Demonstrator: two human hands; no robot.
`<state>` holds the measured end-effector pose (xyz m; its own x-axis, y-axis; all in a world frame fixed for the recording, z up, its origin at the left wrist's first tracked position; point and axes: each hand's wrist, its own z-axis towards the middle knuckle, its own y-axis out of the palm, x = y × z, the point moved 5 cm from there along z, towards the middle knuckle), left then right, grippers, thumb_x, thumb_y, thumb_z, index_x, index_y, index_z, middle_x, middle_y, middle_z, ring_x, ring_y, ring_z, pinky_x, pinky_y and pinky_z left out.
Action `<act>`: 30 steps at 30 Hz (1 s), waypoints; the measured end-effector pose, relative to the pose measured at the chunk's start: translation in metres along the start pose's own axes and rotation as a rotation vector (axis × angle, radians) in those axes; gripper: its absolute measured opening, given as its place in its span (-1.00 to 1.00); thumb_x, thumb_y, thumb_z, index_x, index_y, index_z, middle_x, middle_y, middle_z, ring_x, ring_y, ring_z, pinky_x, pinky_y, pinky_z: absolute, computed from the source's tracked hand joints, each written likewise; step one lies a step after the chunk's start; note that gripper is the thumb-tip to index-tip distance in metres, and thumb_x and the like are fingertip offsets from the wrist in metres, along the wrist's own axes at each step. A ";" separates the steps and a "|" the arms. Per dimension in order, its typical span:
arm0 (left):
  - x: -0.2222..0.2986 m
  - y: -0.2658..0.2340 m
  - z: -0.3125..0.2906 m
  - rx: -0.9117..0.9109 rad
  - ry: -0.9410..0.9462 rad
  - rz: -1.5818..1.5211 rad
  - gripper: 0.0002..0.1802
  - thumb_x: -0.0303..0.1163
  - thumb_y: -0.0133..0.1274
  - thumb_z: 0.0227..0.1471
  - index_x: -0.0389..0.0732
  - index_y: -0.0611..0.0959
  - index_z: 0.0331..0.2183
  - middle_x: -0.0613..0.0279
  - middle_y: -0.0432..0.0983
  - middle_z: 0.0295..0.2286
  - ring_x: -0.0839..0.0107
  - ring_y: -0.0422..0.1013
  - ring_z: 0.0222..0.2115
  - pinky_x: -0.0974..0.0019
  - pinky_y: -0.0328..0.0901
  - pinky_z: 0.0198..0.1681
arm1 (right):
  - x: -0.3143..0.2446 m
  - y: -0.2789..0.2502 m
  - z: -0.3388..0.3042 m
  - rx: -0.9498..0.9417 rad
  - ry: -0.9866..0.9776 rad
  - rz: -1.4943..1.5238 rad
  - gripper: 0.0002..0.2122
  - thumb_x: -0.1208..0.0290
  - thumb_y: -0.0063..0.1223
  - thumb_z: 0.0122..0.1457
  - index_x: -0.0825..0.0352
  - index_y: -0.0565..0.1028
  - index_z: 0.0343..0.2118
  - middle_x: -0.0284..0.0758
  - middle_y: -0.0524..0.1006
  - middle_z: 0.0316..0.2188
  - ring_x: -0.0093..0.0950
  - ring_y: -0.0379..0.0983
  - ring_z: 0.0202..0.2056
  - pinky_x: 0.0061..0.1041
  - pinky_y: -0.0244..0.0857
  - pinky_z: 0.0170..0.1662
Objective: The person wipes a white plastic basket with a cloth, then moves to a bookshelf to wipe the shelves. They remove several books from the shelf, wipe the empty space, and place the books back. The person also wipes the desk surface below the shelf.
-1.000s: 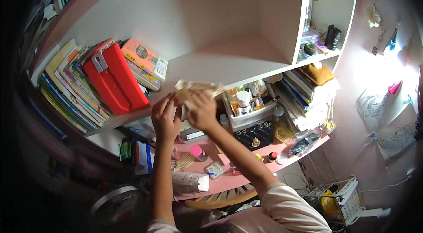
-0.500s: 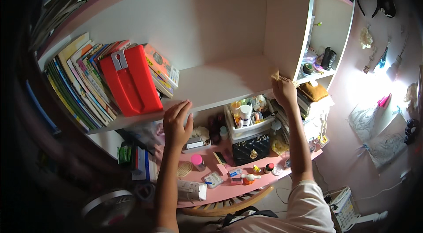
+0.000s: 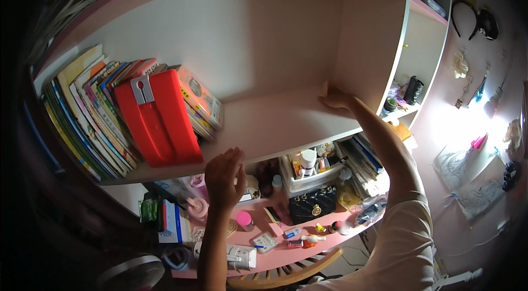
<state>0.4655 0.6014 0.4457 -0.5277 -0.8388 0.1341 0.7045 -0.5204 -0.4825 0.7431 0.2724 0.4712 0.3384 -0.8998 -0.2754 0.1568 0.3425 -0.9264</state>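
I note a book row along the left end of the shelf (image 3: 275, 120), a case (image 3: 157, 120) at its right, then a smaller group of books (image 3: 199, 101). I have the right hand (image 3: 336, 98) at the shelf's right end, near the divider (image 3: 371, 38); the left hand (image 3: 224, 175) is before the front edge. Beyond the divider, a canister (image 3: 413, 90) stands in the side compartment. Below, I find a handbag (image 3: 312, 204) on the desk (image 3: 269, 258), a bin (image 3: 300, 185) behind it holding a bottle (image 3: 308, 162), and a chair (image 3: 308, 270) at the desk's near side.
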 end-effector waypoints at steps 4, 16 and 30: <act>0.004 0.000 0.001 -0.039 0.041 0.008 -0.61 -0.51 0.04 -0.15 -0.23 0.53 -0.16 0.11 0.48 -0.17 0.14 0.38 -0.11 0.10 0.19 -0.02 | -0.010 0.019 0.026 0.023 -0.004 -0.159 -0.50 0.07 -0.01 0.05 0.47 0.44 -0.13 -0.06 0.46 -0.15 -0.27 0.40 -0.12 -0.39 0.28 -0.05; -0.001 -0.001 -0.003 -0.003 0.039 0.060 -0.58 -0.50 0.07 -0.18 -0.21 0.53 -0.15 0.11 0.48 -0.17 0.15 0.38 -0.12 0.11 0.17 -0.02 | -0.241 0.067 0.008 -0.559 -0.438 -0.017 -0.40 -0.02 -0.30 0.20 0.52 0.29 0.03 0.00 0.14 0.16 -0.22 -0.02 0.21 -0.39 -0.17 0.25; -0.003 -0.008 -0.004 0.052 -0.015 0.067 -0.63 -0.47 0.05 -0.18 -0.18 0.56 -0.20 0.16 0.52 -0.20 0.17 0.41 -0.13 0.13 0.20 -0.05 | -0.260 0.051 -0.098 -0.435 -0.777 0.149 -0.28 -0.09 -0.46 0.24 0.53 -0.04 0.21 0.06 -0.08 0.26 -0.19 -0.24 0.31 -0.37 -0.36 0.32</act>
<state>0.4593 0.6091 0.4457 -0.4715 -0.8742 0.1164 0.7618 -0.4702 -0.4455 0.5718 0.4977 0.4702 0.8831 -0.3641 -0.2959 -0.2509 0.1664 -0.9536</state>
